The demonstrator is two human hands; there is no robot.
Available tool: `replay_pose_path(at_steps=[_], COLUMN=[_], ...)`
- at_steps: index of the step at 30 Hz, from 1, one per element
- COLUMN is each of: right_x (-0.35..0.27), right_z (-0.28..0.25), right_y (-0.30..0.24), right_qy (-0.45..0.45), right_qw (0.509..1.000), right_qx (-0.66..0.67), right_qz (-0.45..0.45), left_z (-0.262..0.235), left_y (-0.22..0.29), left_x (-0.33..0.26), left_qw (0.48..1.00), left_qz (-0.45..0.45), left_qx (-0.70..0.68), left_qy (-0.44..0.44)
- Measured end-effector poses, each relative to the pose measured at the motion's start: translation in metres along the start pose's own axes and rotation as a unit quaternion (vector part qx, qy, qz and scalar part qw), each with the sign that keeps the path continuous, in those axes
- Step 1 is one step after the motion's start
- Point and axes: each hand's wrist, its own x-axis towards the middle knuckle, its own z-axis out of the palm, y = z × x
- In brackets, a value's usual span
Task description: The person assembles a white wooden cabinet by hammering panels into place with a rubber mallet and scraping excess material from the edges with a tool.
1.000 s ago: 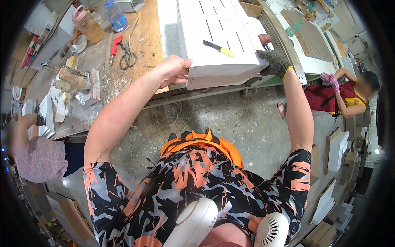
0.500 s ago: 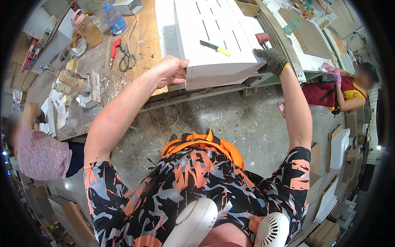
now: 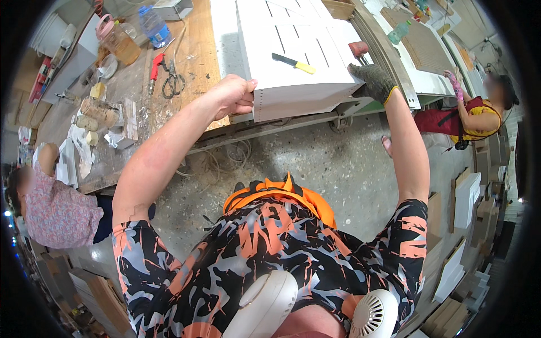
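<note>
Head view. A white panelled cabinet piece (image 3: 298,53) lies flat on the workbench (image 3: 197,45), its near edge overhanging toward the person. The bare left hand (image 3: 234,96) is clenched on the near left corner, fingers curled against the perforated side face. The gloved right hand (image 3: 372,81) is clamped on the near right corner, palm down on the top. Both arms are stretched out to reach it.

A yellow-handled utility knife (image 3: 294,63) lies loose on the top face, between the two hands and apart from both.

Handling judgement: the piece looks stiff, boxy and fairly heavy, with a smooth painted skin likely to mark or chip at edges. The corners now held appear the soundest places to grip; the thin slotted top looks less fit to bear load. The knife could slide off if the piece tilts.

Far left on the bench: scissors (image 3: 172,84), a red-handled tool (image 3: 155,65), a blue-capped plastic bottle (image 3: 153,25) and an amber jug (image 3: 118,42). Another person in a red apron (image 3: 476,112) works at the far right; a third sits at the left (image 3: 53,208).
</note>
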Motion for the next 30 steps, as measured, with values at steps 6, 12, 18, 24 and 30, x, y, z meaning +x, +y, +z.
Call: replay_pose_path(at_steps=[6,12,18,24,30], right_x=[0.003,-0.003,-0.009,-0.024,-0.035], right_z=[-0.003,0.003,0.009,0.021,0.02], right_y=[0.002,0.001,-0.002,-0.004,0.003], right_qy=[-0.001,0.008,0.077,0.126,0.101], right_qw=[0.999,0.999,0.992,0.982,0.99], right_qx=[-0.03,-0.024,-0.096,-0.134,-0.093], right_qz=[-0.014,0.019,0.023,-0.029,-0.039], left_z=[0.003,-0.008,-0.012,-0.009,-0.007], left_y=[0.002,-0.006,-0.004,-0.005,-0.012], left_x=[0.001,0.005,0.004,0.004,0.0], left_qw=[1.0,1.0,0.998,0.997,0.995], left_qz=[-0.003,0.013,0.023,0.03,0.061], left_qx=[0.014,0.016,0.053,0.076,0.077], left_qy=[0.006,-0.005,-0.019,-0.005,0.024])
